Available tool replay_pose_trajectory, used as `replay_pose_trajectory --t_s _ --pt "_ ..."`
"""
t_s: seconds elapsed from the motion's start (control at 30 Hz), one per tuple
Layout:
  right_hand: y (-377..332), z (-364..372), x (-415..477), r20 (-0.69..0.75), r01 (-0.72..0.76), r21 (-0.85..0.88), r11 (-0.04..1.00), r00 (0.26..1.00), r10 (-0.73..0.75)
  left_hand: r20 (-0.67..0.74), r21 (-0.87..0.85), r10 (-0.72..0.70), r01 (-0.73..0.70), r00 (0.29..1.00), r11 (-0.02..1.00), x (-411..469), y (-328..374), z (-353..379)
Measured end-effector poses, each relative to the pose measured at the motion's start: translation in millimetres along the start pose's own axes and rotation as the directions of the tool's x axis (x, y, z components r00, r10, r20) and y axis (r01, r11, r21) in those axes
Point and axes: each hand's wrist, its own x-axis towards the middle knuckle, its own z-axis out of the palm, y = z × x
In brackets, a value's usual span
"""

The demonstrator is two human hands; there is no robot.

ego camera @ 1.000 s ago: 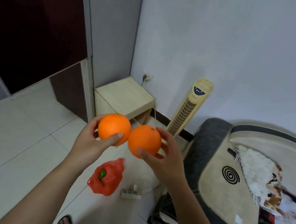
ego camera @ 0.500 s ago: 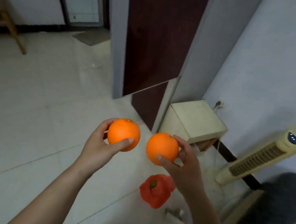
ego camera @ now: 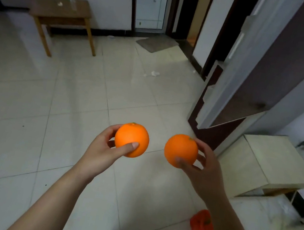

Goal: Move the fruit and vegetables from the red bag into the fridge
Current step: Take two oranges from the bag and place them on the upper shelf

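My left hand (ego camera: 104, 148) grips one orange (ego camera: 132, 138) at chest height over the tiled floor. A second orange (ego camera: 180, 149) sits in my right hand (ego camera: 205, 171), a short gap apart from the first. The red bag (ego camera: 203, 229) lies on the floor at the lower right, partly hidden behind my right forearm, with something green showing at its top. The fridge (ego camera: 240, 69) stands at the right, dark maroon with a grey side, its doors seen edge-on.
A low pale wooden stool (ego camera: 270, 165) stands right of the fridge by the wall. A brown wooden table (ego camera: 62, 11) with a bottle is at the far left. A doormat (ego camera: 156, 43) lies before a far doorway. Scraps of white paper (ego camera: 154, 73) dot the floor.
The view has swung left, away from the bed and tower fan, bringing the room, table and fridge front into sight. Both hands still hold their oranges, now slightly further apart.
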Motion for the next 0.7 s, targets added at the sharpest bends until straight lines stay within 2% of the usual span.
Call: replay_pose_trajectory --t_s 0.3,0.53,0.7 --pt "11 59 119 0.051 -0.038 -0.019 0.999 0.998 0.039 0.008 0.069 -0.056 0.055 0.998 0.996 117 -4 -21" --pt "5 80 244 0.096 -0.073 0.085 0.994 0.993 0.065 0.007 0.139 -0.017 0.016 1.000 0.990 249 41 -13" --pt "2 75 323 0.059 -0.104 0.074 0.992 0.993 0.100 0.041 0.139 0.003 -0.009 0.999 0.990 332 64 4"
